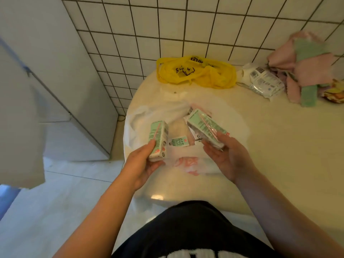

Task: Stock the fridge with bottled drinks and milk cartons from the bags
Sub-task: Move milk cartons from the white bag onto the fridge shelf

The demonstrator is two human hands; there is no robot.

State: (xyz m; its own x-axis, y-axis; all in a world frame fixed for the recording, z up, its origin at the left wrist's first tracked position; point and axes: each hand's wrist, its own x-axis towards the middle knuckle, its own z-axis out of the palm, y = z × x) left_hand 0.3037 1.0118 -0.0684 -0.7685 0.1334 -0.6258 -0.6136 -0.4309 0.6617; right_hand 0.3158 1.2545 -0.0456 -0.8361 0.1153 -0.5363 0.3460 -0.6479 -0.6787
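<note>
Your right carton [206, 127] is the likelier one to slip: it lies slanted across the fingers of your right hand [225, 157], pinned only at its near end, so a quick turn toward the fridge [55, 71] could tip it onto the counter [270, 146] or the floor [65, 192]. The left carton [158, 140] is held by its lower end alone and could twist in your grip. A third carton [178, 142] lies in the white bag [149, 116] beneath your hands and is easy to miss. Your left hand [143, 161] is curled round its carton, holding it upright; your right hand is palm-up, fingers half curled under its carton — both forearms reach forward over the counter's edge
</note>
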